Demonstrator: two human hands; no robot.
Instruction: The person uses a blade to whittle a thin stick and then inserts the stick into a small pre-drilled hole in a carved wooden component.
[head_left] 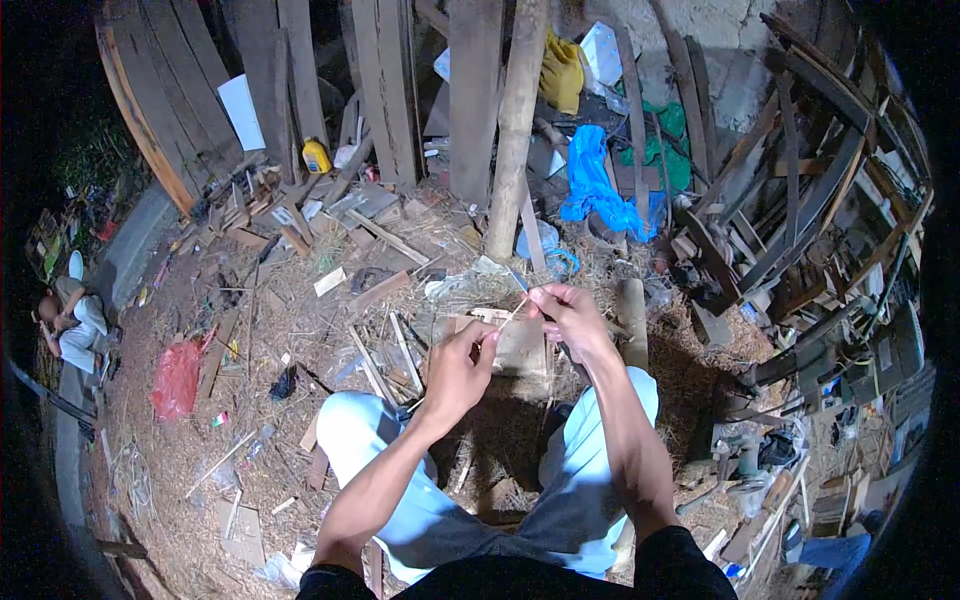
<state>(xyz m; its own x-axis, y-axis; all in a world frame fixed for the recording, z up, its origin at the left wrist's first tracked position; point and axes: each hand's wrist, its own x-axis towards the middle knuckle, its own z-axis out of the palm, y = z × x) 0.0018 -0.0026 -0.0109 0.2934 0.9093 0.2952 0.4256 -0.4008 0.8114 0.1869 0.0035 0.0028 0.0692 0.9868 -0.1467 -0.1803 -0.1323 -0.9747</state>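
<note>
A thin pale sliver of wood or bamboo is pinched between the two hands, held in the air just above a flat wooden block that lies on the straw-strewn ground in front of the knees. The left hand is closed around the sliver's lower end, thumb pressed against the forefinger; the right hand is closed on the upper end, fingers curled in. Both grips are tight, with nothing else visibly held.

For the work to go well, it is judged that the strip should be kept taut between the two pinches and that each grip should be taken near the ends, so that the thin piece is not bent sharply or snapped. Steady, even tension would be advisable, with the block kept directly beneath as a rest.

Much is hard to make out. The sliver is so fine that its full length and its ends are lost within the fingers. Whether a blade or other tool is tucked in the right hand cannot be told. Scattered offcuts around the block blur into the straw, and the surrounding planks fade into darkness at the rim.
</note>
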